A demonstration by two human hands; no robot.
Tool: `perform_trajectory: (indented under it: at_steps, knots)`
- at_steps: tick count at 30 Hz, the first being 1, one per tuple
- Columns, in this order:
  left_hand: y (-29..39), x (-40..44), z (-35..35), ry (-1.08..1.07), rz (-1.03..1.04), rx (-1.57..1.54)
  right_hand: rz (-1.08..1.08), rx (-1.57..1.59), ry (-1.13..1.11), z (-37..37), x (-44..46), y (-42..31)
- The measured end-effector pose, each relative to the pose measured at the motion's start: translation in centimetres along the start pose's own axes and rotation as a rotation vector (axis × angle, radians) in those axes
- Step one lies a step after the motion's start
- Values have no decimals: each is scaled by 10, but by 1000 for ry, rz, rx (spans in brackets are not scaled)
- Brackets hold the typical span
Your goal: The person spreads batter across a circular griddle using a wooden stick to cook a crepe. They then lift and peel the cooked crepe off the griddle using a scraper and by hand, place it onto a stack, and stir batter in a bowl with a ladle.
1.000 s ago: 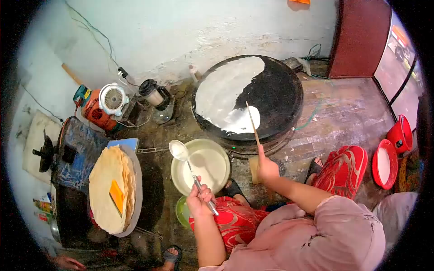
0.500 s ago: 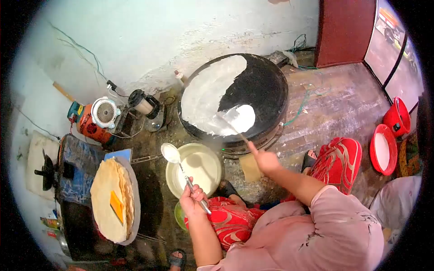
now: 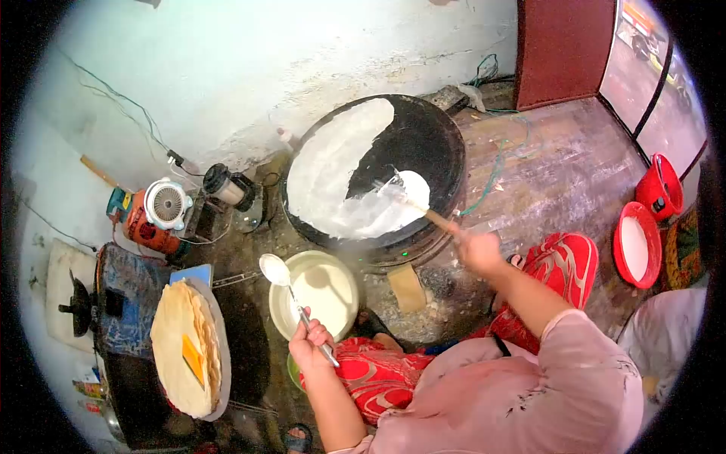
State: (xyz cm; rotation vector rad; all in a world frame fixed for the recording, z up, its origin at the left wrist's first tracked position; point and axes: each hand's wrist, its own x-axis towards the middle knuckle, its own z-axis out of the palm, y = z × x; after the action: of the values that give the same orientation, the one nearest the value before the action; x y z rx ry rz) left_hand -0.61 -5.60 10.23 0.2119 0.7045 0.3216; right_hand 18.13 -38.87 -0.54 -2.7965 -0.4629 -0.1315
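My right hand (image 3: 479, 251) is closed around the wooden handle of a batter spreader (image 3: 437, 219). The spreader's far end rests in a wet white mound of batter (image 3: 412, 194) near the front right of the round black griddle (image 3: 431, 144). From there a thin layer of batter (image 3: 325, 170) curves round the left side; bare black surface shows at the middle and right. My left hand (image 3: 311, 346) grips a metal ladle (image 3: 275, 270), its bowl coated white and held beside the rim of a pale bucket (image 3: 280, 309) containing batter.
Left stands a stack of thin pancakes (image 3: 175, 340) with an orange scraper (image 3: 193, 360) on top. Behind are a small fan (image 3: 167, 203) and a glass-sided appliance (image 3: 224, 185). Red basins (image 3: 622, 257) sit right. A tan block (image 3: 407, 287) lies before the griddle.
My right hand has moved the spreader to the right, and the batter now reaches further along the griddle's near edge. My left hand still holds the ladle by the bucket. The view has shifted slightly.
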Motion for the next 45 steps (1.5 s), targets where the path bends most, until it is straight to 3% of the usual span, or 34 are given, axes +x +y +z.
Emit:
perform_trajectory:
  at_steps: [4,6,7,9,11,13,17,19,20,21,23,24,26,28,30,31,33,34,37,38,40,41,43,45]
  knots:
    - [-4,3,2,-18,24,8,159,81,112,-9,40,28]
    - [-4,6,-1,-43,23,27,307,452,-39,-11,42,11]
    - [-5,7,1,-63,24,42,308,453,-40,-17,30,11]
    - [-7,9,7,8,27,39,-350,81,-141,-26,4,25]
    - [-11,9,12,22,40,32,-355,129,-172,-3,11,82]
    - [-15,12,16,33,60,52,-120,-24,-47,-9,41,113]
    - [-23,18,25,45,54,51,-47,-84,29,-29,101,97]
    - [-24,26,27,53,58,52,195,245,-145,-27,108,80]
    - [-27,24,34,100,55,18,-77,271,21,-28,91,81]
    - [-29,24,39,146,52,-18,-80,270,18,-29,81,94]
    - [-32,26,38,119,83,44,-544,117,17,-29,69,138]
    - [-34,28,40,143,77,27,-546,116,11,-28,78,158]
    - [-32,33,38,176,71,16,-276,-181,4,-24,112,193]
    - [-33,40,31,136,94,82,-329,-93,116,-22,157,190]
    - [-39,43,39,170,108,48,-120,-120,93,-17,197,160]
    - [-39,44,40,183,105,52,-124,-118,94,-14,202,155]
    - [-42,45,46,198,108,17,-202,394,186,-1,195,144]
    - [-42,47,49,211,104,-19,-247,286,-84,-5,180,158]
    - [-41,54,41,252,170,44,-443,143,-86,-36,172,219]
    - [-36,56,34,172,124,42,-442,146,-95,-35,183,223]
    - [-41,58,42,187,113,23,-152,-147,-120,-38,228,232]
    - [-43,59,46,195,104,5,-156,-143,-120,-33,248,222]
    - [-45,64,46,173,98,-14,-194,-18,85,-19,284,192]
    - [-43,70,47,234,107,11,-315,270,143,-3,282,177]
